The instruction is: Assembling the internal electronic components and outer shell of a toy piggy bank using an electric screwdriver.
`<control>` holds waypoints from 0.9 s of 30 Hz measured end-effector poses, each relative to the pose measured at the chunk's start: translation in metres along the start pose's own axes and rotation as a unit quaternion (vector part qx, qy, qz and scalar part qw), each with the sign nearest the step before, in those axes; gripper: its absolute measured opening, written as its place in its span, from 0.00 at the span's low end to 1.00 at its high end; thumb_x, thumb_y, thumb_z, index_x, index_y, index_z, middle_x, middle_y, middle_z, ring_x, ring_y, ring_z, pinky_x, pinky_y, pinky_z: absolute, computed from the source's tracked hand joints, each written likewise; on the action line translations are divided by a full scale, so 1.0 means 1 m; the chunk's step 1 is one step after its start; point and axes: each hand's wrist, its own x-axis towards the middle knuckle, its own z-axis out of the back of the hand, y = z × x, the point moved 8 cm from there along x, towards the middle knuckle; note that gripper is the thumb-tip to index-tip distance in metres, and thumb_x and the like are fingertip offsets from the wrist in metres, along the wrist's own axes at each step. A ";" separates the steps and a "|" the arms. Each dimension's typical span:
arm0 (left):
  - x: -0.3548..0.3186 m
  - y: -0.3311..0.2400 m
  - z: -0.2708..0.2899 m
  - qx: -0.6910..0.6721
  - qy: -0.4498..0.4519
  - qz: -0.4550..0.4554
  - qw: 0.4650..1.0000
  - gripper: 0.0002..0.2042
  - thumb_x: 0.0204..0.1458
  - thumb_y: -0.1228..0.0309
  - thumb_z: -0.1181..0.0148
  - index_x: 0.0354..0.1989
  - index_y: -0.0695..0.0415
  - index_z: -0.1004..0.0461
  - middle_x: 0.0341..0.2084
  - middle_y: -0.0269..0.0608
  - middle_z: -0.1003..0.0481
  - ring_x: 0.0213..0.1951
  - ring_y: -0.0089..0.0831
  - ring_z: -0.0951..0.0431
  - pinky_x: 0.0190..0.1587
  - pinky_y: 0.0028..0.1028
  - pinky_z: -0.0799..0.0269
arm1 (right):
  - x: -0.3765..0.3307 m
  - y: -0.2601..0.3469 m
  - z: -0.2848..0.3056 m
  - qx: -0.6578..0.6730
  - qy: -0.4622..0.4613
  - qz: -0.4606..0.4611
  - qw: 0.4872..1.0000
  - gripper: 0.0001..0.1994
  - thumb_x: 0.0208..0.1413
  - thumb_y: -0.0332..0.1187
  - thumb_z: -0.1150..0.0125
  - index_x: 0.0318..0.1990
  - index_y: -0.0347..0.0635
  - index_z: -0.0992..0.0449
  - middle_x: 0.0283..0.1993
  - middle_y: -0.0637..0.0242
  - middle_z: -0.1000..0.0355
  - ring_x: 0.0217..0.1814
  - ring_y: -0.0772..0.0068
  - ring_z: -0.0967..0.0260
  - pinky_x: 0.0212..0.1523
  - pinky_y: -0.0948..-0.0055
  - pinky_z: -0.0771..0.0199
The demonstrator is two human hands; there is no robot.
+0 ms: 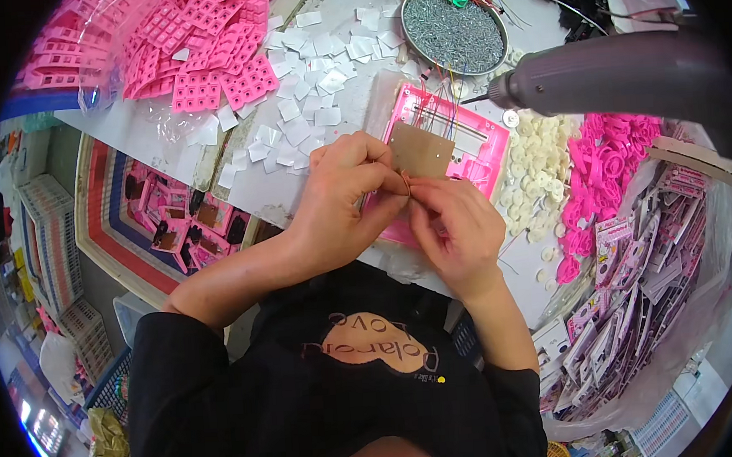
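Dark-grey power driver [616,75] at upper right, bit pointing left, rear lost in the dark rim; at centre, pink casing [493,137], partly hidden.
Pinching a thin strand [406,178], too small to identify, between closed fingertips of left hand [351,192] and right hand [462,227], at the lower edge of a brown board [421,150]. Lower end of casing covered by both; long axis apparently upper right to lower left, wires [440,113] trailing toward the top.
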 end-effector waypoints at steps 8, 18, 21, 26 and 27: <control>0.002 -0.015 0.003 0.065 0.003 -0.014 0.998 0.07 0.44 0.79 0.32 0.30 0.56 0.23 0.36 0.37 0.29 0.42 0.36 0.28 0.47 0.34 0.37 | 0.000 0.005 0.002 -0.029 -0.033 0.049 0.998 0.12 0.43 0.19 0.30 0.37 0.35 0.22 0.38 0.60 0.21 0.33 0.62 0.23 0.32 0.70 0.23; 0.003 0.021 -0.006 -0.096 0.185 0.248 0.946 0.05 0.54 0.77 0.37 0.38 0.62 0.23 0.28 0.38 0.23 0.27 0.21 0.25 0.27 0.22 0.33 | -0.003 0.009 -0.001 0.004 -0.019 0.091 0.996 0.13 0.40 0.18 0.31 0.36 0.36 0.23 0.39 0.61 0.21 0.34 0.61 0.22 0.32 0.70 0.22; -0.001 0.038 -0.020 -0.341 0.231 0.351 0.841 0.07 0.57 0.78 0.39 0.42 0.64 0.24 0.30 0.36 0.21 0.29 0.18 0.23 0.29 0.19 0.29 | -0.001 0.013 -0.001 -0.002 0.004 0.106 0.994 0.13 0.39 0.20 0.29 0.36 0.36 0.22 0.40 0.61 0.21 0.35 0.61 0.22 0.32 0.70 0.22; 0.020 0.026 -0.012 -0.211 0.258 0.216 0.918 0.08 0.58 0.77 0.39 0.44 0.65 0.24 0.29 0.34 0.21 0.31 0.18 0.22 0.35 0.19 0.26 | -0.005 0.014 -0.005 -0.040 0.023 0.107 0.993 0.15 0.37 0.21 0.28 0.37 0.36 0.22 0.43 0.61 0.22 0.40 0.59 0.24 0.35 0.68 0.23; 0.022 0.020 -0.009 -0.157 0.256 0.155 0.941 0.07 0.58 0.77 0.39 0.44 0.64 0.24 0.29 0.34 0.20 0.31 0.18 0.22 0.35 0.19 0.26 | -0.005 0.014 -0.004 -0.051 0.024 0.106 0.993 0.16 0.37 0.22 0.28 0.37 0.36 0.22 0.43 0.61 0.23 0.40 0.58 0.25 0.35 0.67 0.23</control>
